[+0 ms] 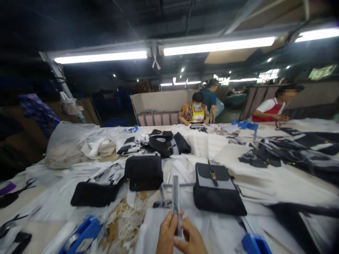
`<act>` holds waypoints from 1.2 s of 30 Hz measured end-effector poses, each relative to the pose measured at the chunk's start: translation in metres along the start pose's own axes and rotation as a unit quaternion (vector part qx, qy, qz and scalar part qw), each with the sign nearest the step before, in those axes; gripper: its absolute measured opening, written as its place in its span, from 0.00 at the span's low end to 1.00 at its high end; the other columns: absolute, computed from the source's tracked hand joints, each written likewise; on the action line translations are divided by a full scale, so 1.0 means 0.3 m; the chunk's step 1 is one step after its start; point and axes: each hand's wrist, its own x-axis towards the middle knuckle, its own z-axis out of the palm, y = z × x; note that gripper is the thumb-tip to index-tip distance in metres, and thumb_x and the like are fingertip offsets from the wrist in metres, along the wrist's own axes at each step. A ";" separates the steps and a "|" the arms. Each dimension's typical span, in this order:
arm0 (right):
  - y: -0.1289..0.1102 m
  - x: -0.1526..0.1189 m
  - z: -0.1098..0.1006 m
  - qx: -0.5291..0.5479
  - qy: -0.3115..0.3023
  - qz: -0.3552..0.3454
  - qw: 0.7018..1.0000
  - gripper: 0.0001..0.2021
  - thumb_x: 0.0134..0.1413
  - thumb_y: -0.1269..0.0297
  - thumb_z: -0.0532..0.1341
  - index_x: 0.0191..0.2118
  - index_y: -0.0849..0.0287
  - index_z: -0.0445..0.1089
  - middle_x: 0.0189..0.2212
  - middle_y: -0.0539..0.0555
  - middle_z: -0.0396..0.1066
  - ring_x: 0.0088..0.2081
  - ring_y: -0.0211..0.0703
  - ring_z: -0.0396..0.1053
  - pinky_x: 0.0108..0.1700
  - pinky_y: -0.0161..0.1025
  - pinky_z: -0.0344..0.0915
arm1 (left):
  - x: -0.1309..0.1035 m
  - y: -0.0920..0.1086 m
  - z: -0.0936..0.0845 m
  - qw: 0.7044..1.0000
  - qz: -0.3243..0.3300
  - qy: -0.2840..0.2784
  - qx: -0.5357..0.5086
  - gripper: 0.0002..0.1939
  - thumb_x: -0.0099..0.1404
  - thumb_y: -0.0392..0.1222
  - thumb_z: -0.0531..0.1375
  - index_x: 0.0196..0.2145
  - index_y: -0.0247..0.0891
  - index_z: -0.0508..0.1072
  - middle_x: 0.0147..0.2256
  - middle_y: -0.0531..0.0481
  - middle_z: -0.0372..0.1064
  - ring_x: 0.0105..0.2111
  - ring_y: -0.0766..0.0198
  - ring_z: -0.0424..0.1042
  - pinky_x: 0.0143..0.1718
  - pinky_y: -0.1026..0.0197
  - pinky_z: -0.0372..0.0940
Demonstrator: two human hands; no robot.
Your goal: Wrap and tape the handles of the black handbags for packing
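Low in the middle of the head view, my left hand (166,227) and my right hand (191,235) are close together. Both are closed on a narrow grey strap (175,192), which stands up from between the fingers and looks doubled. Behind it, a thinner grey strap (162,192) forms a loop on the table. To the right lies a black and grey flap bag (218,190) with a gold-coloured buckle. A black bag (144,173) sits to the left of the strap, and another black piece (92,194) lies farther left.
Blue tape dispensers (82,234) (255,243) flank my hands. Tangled cords (125,218) lie near the left one. More black bags (164,143) and a white sheet stack (203,144) are behind. Across the table (299,180), one person (196,111) sits and others work nearby.
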 end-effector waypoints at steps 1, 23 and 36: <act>0.002 -0.007 0.011 0.038 -0.025 0.056 0.997 0.08 0.40 0.61 0.64 0.28 0.58 0.72 0.27 0.53 0.68 0.30 0.46 0.66 0.33 0.40 0.64 | -0.012 -0.006 -0.001 1.000 0.008 0.005 0.013 0.26 0.52 0.57 0.67 0.42 0.35 0.77 0.42 0.40 0.75 0.49 0.49 0.71 0.56 0.53 0.61; 0.049 -0.073 0.070 -0.067 0.021 -0.033 0.997 0.04 0.49 0.73 0.56 0.30 0.58 0.66 0.29 0.51 0.64 0.34 0.43 0.61 0.38 0.39 0.59 | -0.029 -0.017 -0.055 0.995 -0.036 -0.006 0.091 0.24 0.59 0.55 0.63 0.46 0.33 0.74 0.46 0.40 0.73 0.46 0.52 0.71 0.45 0.56 0.65; 0.043 -0.112 0.081 -0.031 -0.031 0.038 0.998 0.04 0.49 0.72 0.58 0.32 0.58 0.66 0.28 0.49 0.63 0.32 0.42 0.62 0.35 0.37 0.60 | -0.076 -0.041 -0.083 0.995 -0.056 0.030 0.076 0.24 0.60 0.55 0.62 0.48 0.35 0.75 0.45 0.42 0.74 0.47 0.54 0.70 0.51 0.57 0.62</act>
